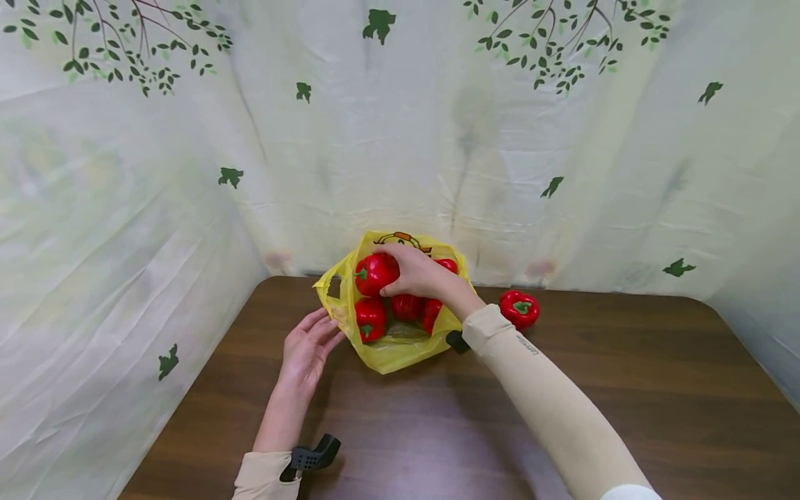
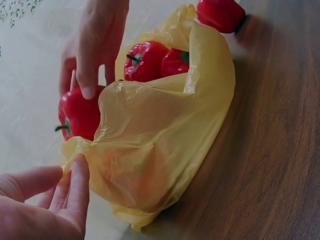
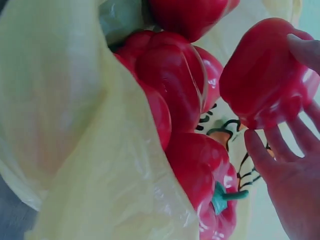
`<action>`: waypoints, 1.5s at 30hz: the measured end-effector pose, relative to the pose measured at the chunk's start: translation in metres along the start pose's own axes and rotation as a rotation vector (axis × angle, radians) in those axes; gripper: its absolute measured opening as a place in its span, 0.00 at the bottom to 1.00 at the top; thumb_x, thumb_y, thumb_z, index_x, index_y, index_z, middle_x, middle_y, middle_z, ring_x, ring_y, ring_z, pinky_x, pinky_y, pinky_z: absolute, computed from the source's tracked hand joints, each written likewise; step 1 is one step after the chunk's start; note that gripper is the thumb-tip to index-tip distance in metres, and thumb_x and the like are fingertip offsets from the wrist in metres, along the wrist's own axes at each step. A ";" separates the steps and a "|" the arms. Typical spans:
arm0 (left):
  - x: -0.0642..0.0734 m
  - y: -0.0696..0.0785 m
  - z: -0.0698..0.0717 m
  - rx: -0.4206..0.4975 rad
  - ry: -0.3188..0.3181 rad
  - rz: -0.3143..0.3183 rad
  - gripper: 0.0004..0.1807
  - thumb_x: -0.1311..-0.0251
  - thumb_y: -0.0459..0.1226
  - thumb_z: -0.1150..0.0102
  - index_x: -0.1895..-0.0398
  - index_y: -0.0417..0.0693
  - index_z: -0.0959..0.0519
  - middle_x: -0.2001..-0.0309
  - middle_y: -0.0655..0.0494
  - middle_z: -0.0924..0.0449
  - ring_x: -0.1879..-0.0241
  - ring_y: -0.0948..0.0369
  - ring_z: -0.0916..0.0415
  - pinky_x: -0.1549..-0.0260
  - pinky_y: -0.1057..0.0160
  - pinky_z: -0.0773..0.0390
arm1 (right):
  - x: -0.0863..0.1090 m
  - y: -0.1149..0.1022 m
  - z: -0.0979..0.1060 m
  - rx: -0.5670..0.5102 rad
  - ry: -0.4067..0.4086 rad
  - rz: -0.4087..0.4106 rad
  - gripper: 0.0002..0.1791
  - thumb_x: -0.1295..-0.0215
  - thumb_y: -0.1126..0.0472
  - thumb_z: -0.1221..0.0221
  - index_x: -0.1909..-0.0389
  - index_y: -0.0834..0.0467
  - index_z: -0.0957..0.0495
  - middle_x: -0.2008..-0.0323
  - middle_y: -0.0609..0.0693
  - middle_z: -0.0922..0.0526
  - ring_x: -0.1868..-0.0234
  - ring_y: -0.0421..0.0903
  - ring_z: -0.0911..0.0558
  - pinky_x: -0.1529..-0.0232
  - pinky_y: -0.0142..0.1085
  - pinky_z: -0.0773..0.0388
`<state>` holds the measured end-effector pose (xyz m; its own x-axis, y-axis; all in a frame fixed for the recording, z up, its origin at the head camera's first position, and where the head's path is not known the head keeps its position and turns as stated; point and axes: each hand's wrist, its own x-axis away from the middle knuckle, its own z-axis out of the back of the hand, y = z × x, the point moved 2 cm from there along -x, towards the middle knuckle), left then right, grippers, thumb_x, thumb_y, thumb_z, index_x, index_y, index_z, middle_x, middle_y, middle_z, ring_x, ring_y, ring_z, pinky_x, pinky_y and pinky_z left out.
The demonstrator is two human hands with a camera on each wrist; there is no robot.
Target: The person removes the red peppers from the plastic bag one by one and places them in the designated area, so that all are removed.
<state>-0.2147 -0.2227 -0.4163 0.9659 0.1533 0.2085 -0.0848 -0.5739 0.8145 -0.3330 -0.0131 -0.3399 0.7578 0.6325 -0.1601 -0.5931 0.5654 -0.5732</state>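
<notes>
A yellow plastic bag [image 1: 400, 354] lies with its mouth wide apart, several red bell peppers [image 1: 371, 319] inside it. My right hand [image 1: 415, 271] grips one red bell pepper [image 1: 375, 275] over the bag's mouth, thumb on one side and fingers on the other, as the right wrist view shows. The held pepper's green stem points left in the head view. At the bag's left edge, my left hand [image 1: 307, 351] pinches the yellow film between thumb and fingers, clearest in the left wrist view [image 2: 65, 192]. Bag film hides part of the lower peppers.
Another red bell pepper [image 1: 519, 310] rests on the brown wooden table [image 1: 625, 389], right of the bag beside my right sleeve. A pale curtain [image 1: 400, 139] with printed leaves hangs behind the table's back edge and along both sides.
</notes>
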 end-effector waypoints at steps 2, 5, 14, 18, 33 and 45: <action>0.000 -0.001 0.000 0.003 0.000 -0.001 0.22 0.34 0.24 0.45 0.37 0.35 0.32 0.50 0.47 0.21 0.53 0.55 0.18 0.49 0.56 0.22 | 0.005 0.000 0.001 -0.015 0.013 -0.003 0.42 0.48 0.55 0.26 0.32 0.51 0.34 0.40 0.47 0.27 0.42 0.45 0.27 0.43 0.41 0.25; 0.000 -0.002 0.000 0.004 -0.004 -0.002 0.22 0.34 0.23 0.46 0.38 0.35 0.32 0.51 0.47 0.21 0.53 0.55 0.18 0.49 0.56 0.22 | 0.015 0.001 0.003 -0.051 0.039 -0.017 0.42 0.48 0.53 0.26 0.32 0.48 0.34 0.42 0.45 0.26 0.43 0.43 0.27 0.46 0.40 0.23; 0.001 -0.002 -0.001 0.011 -0.005 -0.017 0.19 0.35 0.22 0.46 0.41 0.34 0.30 0.55 0.48 0.18 0.55 0.55 0.17 0.50 0.55 0.21 | 0.057 0.000 0.012 -0.236 0.178 -0.010 0.40 0.49 0.51 0.27 0.34 0.47 0.34 0.44 0.43 0.25 0.45 0.42 0.25 0.47 0.42 0.21; 0.001 -0.002 -0.001 0.006 -0.010 -0.008 0.20 0.35 0.22 0.46 0.40 0.34 0.31 0.54 0.48 0.18 0.54 0.55 0.18 0.49 0.55 0.21 | 0.078 0.001 0.018 -0.326 0.222 0.006 0.39 0.47 0.51 0.28 0.35 0.46 0.34 0.42 0.43 0.27 0.43 0.46 0.25 0.49 0.44 0.20; 0.002 -0.002 -0.003 -0.005 -0.010 0.009 0.23 0.34 0.22 0.47 0.36 0.34 0.34 0.52 0.48 0.20 0.53 0.56 0.18 0.49 0.56 0.22 | 0.160 0.030 0.055 -0.563 0.369 0.023 0.39 0.45 0.65 0.29 0.33 0.52 0.35 0.38 0.48 0.29 0.37 0.49 0.31 0.42 0.43 0.24; 0.003 -0.002 -0.004 0.005 -0.008 0.008 0.22 0.34 0.21 0.48 0.38 0.34 0.33 0.52 0.48 0.21 0.54 0.56 0.18 0.49 0.56 0.22 | 0.220 0.073 0.085 -0.533 0.393 -0.082 0.41 0.44 0.67 0.31 0.31 0.54 0.39 0.37 0.53 0.31 0.37 0.51 0.30 0.47 0.33 0.22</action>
<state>-0.2128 -0.2181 -0.4155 0.9670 0.1426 0.2110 -0.0914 -0.5791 0.8101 -0.2324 0.2124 -0.3492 0.8974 0.3014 -0.3222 -0.3901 0.2007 -0.8987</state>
